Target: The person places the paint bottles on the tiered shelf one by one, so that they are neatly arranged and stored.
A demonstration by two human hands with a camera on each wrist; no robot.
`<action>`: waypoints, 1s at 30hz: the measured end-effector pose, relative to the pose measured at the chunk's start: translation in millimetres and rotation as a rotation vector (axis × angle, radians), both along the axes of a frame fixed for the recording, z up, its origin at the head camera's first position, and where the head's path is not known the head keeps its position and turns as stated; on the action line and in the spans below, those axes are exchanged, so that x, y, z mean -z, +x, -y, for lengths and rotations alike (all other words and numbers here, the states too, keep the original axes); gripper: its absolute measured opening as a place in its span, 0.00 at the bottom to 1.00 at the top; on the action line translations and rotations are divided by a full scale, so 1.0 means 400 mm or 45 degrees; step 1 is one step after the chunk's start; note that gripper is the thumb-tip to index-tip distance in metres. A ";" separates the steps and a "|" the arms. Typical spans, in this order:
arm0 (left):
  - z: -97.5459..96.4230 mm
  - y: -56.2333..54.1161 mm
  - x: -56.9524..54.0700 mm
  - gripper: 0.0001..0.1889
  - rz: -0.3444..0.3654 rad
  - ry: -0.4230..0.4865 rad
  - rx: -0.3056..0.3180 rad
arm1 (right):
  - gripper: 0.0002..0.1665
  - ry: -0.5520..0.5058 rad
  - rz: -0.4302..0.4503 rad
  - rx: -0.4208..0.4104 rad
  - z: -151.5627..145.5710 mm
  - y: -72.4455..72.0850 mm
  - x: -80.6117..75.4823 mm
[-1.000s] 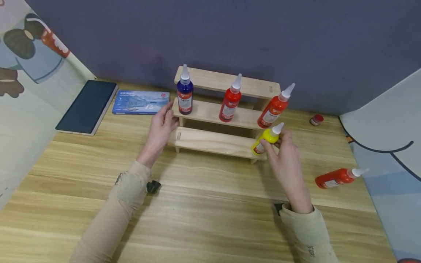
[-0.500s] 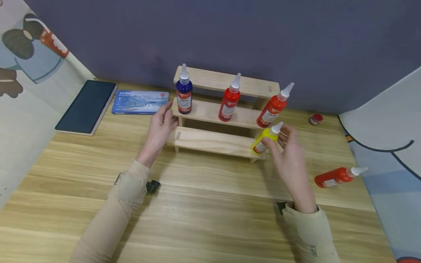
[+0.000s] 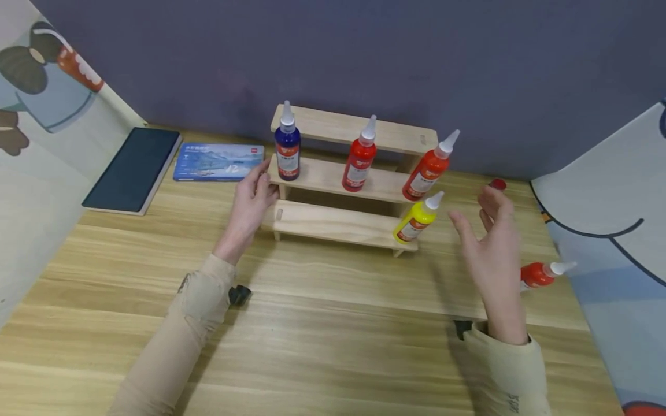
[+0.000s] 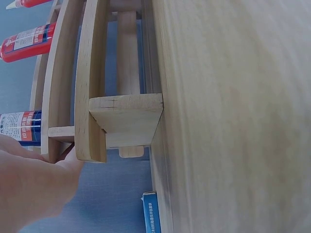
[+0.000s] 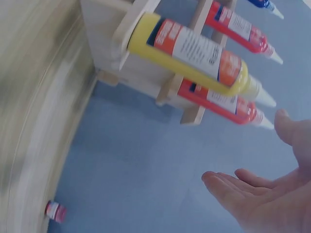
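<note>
A three-step wooden shelf [image 3: 333,222] stands against the back wall. My left hand [image 3: 250,199] holds its left end at the middle step; in the left wrist view the thumb lies by the wood and the other fingers are mostly hidden. On that step stand a dark blue paint bottle [image 3: 288,153] and two red paint bottles, one central [image 3: 359,164], one at the right end [image 3: 426,174]. A yellow paint bottle [image 3: 414,222] stands on the right end of the lowest step. To its right, apart from it, my right hand [image 3: 491,248] is spread with nothing in it.
Another red paint bottle [image 3: 538,274] is on the table at the right, partly behind my right hand. A small red-lidded jar [image 3: 498,184] sits farther back. A blue flat box [image 3: 215,162] and a dark notebook [image 3: 132,167] lie left of the shelf.
My right hand has let go of the yellow paint bottle and moved right, its fingers spreading. The bottle stays on the lowest step. My left hand keeps its place on the shelf.
</note>
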State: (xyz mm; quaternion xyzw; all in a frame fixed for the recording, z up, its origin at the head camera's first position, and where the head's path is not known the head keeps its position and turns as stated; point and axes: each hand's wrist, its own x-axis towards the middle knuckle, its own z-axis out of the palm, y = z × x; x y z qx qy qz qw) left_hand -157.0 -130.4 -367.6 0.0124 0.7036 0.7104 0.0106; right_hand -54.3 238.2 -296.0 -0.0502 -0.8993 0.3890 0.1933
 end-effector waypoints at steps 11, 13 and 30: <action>0.003 0.003 0.001 0.27 0.000 0.013 0.002 | 0.41 0.047 -0.099 0.124 -0.075 0.027 -0.004; 0.002 0.002 0.002 0.27 -0.003 0.011 -0.001 | 0.41 0.052 -0.145 0.139 -0.091 0.032 -0.005; 0.000 0.000 -0.004 0.26 0.008 0.028 -0.008 | 0.34 0.085 -0.173 0.408 -0.198 0.091 0.009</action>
